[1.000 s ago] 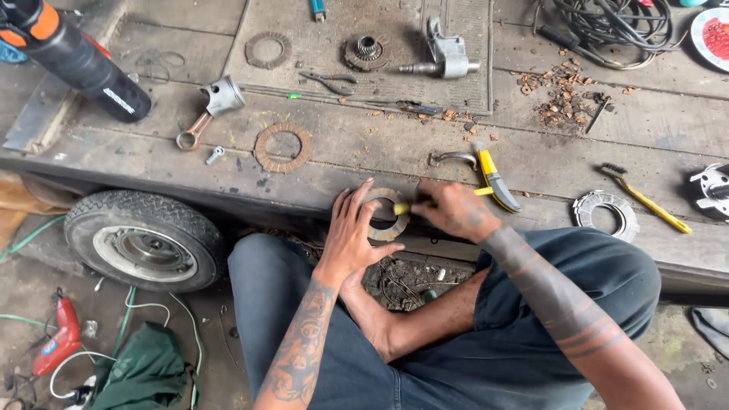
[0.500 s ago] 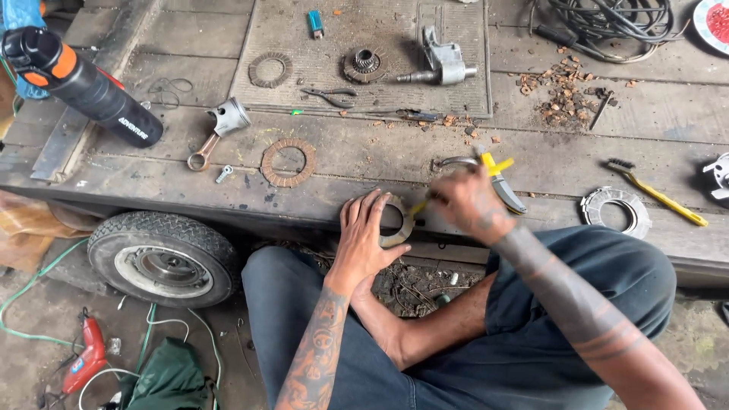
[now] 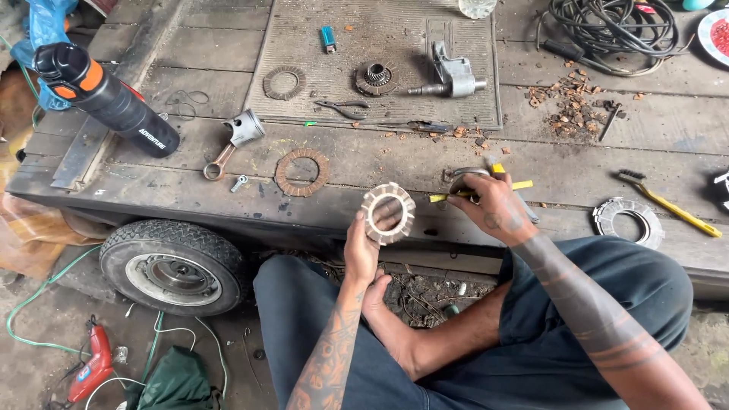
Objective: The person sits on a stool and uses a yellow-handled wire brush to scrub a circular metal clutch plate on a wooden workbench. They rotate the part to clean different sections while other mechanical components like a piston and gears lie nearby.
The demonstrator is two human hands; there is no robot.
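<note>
Head view: left hand [image 3: 363, 247] holds a segmented friction ring [image 3: 388, 212] upright above the desk [image 3: 380, 163] edge, right hand [image 3: 495, 206] gripping a yellow tool [image 3: 481, 191] beside it; a steady ring would let scraping strokes stay controlled.

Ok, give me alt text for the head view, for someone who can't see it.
Seated at a worn wooden bench, a person's left hand holds up a pale toothed ring while the right hand holds a thin yellow tool. A piston, brown ring, pliers and a black bottle lie on the bench.
</note>
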